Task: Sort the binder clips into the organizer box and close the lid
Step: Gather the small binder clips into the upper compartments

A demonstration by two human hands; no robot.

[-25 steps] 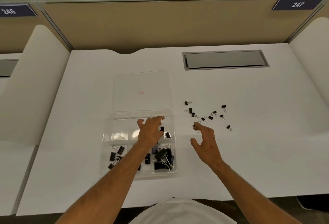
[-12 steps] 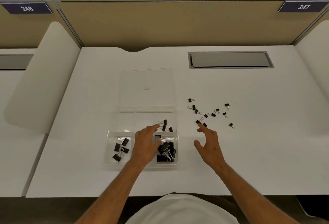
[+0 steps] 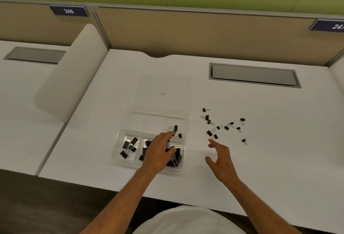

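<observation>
I have the clear organizer box point(image 3: 119, 141) sitting near the front edge of the white tabletop point(image 3: 279, 159), its transparent lid point(image 3: 163, 84) laid flat open behind it. My left hand point(image 3: 158, 154) is over the box's front compartments, fingers point(image 3: 165, 136) reaching toward the small binder clips point(image 3: 176, 128) in the back right compartment; the thumb lies against the big clips point(image 3: 176, 157) in the front right compartment. I think the fingers are loosely extended and holding nothing, but the palm hides what is beneath, so I cannot tell for sure. Medium clips point(image 3: 128, 145) lie in the front left compartment. My right hand point(image 3: 222, 161) hovers to the right of the box, fingers spread and relaxed, the forefinger tip just short of the nearest of the loose small clips point(image 3: 226, 126) scattered on the tabletop. A grey cable hatch point(image 3: 253, 74) is set into the tabletop further back.
</observation>
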